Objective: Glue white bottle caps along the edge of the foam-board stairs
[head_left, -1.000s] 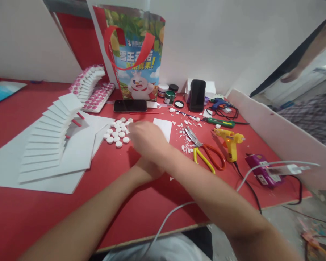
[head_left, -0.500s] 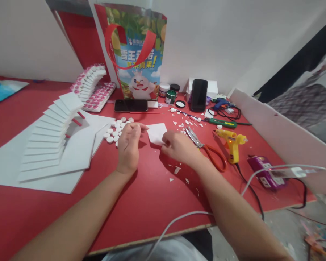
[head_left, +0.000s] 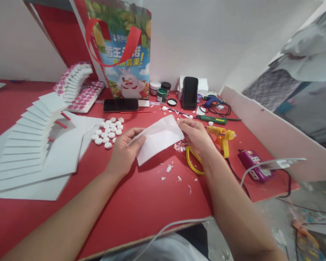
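A white sheet of paper (head_left: 163,139) is held up off the red table, tilted, between both hands. My left hand (head_left: 127,148) pinches its left edge between thumb and fingers. At the upper right corner, my right hand (head_left: 195,135) has its fingers closed on the sheet. Left of the paper lies a cluster of small white discs (head_left: 108,134). Under my right hand shows the yellow handle (head_left: 192,163) of a tool, mostly hidden. White scraps (head_left: 169,168) are scattered below and beside the paper.
Fanned white boards (head_left: 27,145) lie at the left. Behind stand a printed bag (head_left: 130,69), a phone lying flat (head_left: 120,105), paint jars (head_left: 162,95) and a black phone upright (head_left: 190,92). At right are a yellow glue gun (head_left: 223,137), a green-handled tool (head_left: 213,119) and a purple box (head_left: 255,166).
The paper has come up off the table and is now gripped by both hands. My left hand, earlier beside it with fingers apart, has closed on its edge. The view has shifted right.
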Demonstrator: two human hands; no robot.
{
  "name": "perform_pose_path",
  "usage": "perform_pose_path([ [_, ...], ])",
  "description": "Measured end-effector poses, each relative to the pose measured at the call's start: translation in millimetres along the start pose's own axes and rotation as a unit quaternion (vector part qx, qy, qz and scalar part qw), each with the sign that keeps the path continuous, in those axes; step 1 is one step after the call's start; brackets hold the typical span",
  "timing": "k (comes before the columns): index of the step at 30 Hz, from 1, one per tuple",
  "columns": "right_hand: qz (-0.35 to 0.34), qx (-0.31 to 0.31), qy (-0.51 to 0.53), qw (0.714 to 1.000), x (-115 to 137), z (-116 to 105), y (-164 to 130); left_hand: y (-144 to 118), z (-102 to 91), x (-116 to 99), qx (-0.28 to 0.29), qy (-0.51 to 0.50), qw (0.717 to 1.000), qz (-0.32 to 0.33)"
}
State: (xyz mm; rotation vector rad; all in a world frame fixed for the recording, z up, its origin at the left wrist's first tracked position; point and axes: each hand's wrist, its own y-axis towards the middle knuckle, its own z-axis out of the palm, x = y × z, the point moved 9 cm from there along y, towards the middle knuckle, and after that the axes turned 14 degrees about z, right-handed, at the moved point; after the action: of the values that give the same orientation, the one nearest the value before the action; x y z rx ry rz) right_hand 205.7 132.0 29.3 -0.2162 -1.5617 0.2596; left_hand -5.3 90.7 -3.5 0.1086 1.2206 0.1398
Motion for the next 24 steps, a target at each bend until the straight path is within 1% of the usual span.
perform_pose_path([
  [2,-0.045,-0.019,-0.063,0.997,10.4,1.4,-6.0,6.9,-8.9,-3.3,-0.040,-0.061,0.997,0.022],
  [3,-0.063,-0.022,-0.123,0.990,14.3,7.5,-12.8,10.0,-10.5,-4.5,-0.047,-0.095,0.994,0.024],
  [4,-0.077,-0.021,-0.196,0.977,16.2,17.5,-22.3,12.6,-10.3,-5.6,-0.045,-0.127,0.991,0.020],
  [5,-0.089,-0.021,-0.276,0.957,15.5,30.1,-34.4,14.7,-8.7,-6.9,-0.038,-0.158,0.987,0.014],
  [6,-0.105,-0.018,-0.364,0.925,12.3,46.0,-49.3,16.1,-6.2,-8.3,-0.026,-0.187,0.982,0.005],
  [7,-0.125,0.001,-0.443,0.888,5.5,65.7,-66.5,17.0,-3.8,-9.8,-0.016,-0.213,0.977,-0.005],
  [8,-0.158,0.038,-0.504,0.849,-3.7,88.5,-86.4,17.5,-2.6,-11.4,-0.012,-0.234,0.972,-0.011],
  [9,-0.206,0.085,-0.540,0.811,-13.6,111.9,-108.8,17.8,-2.3,-13.0,-0.012,-0.248,0.969,-0.014],
  [10,-0.243,0.123,-0.561,0.782,-24.9,130.4,-128.7,17.9,-2.5,-14.4,-0.013,-0.258,0.966,-0.014],
  [11,-0.269,0.167,-0.570,0.758,-37.2,145.2,-145.6,17.8,-3.0,-15.3,-0.015,-0.263,0.965,-0.013],
  [12,-0.282,0.201,-0.574,0.742,-49.0,154.3,-156.5,17.6,-3.5,-16.0,-0.017,-0.263,0.964,-0.011],
  [13,-0.289,0.227,-0.577,0.730,-58.5,158.5,-161.5,17.3,-4.0,-16.2,-0.019,-0.261,0.965,-0.009],
  [14,-0.289,0.242,-0.578,0.724,-65.3,157.8,-159.9,16.8,-4.1,-16.1,-0.019,-0.257,0.966,-0.008],
  [15,-0.281,0.245,-0.582,0.723,-69.1,152.8,-152.0,16.3,-4.0,-15.7,-0.018,-0.252,0.968,-0.008],
  [16,-0.266,0.233,-0.587,0.728,-69.6,143.9,-138.7,15.9,-4.1,-15.4,-0.018,-0.247,0.969,-0.008],
  [17,-0.247,0.208,-0.594,0.737,-67.4,132.1,-122.2,15.6,-4.3,-15.2,-0.019,-0.243,0.970,-0.007],
  [18,-0.225,0.171,-0.603,0.746,-62.8,118.4,-104.6,15.5,-4.6,-15.2,-0.020,-0.240,0.971,-0.005],
  [19,-0.195,0.117,-0.612,0.757,-56.4,102.7,-87.5,15.5,-5.0,-15.4,-0.021,-0.240,0.971,-0.003],
  [20,-0.167,0.071,-0.621,0.762,-50.5,89.6,-75.0,15.6,-5.2,-15.4,-0.022,-0.241,0.970,-0.003],
  [21,-0.153,0.041,-0.626,0.764,-45.2,81.9,-68.6,15.9,-5.6,-15.5,-0.022,-0.242,0.970,-0.002],
  [22,-0.155,0.034,-0.627,0.763,-41.4,81.9,-68.4,16.4,-5.8,-15.7,-0.020,-0.244,0.970,-0.002],
  [23,-0.169,0.049,-0.625,0.761,-40.1,88.7,-73.0,17.0,-5.8,-15.9,-0.016,-0.245,0.969,-0.002],
  [24,-0.189,0.081,-0.619,0.758,-41.3,100.5,-81.0,17.7,-5.9,-16.3,-0.012,-0.245,0.969,-0.001],
])
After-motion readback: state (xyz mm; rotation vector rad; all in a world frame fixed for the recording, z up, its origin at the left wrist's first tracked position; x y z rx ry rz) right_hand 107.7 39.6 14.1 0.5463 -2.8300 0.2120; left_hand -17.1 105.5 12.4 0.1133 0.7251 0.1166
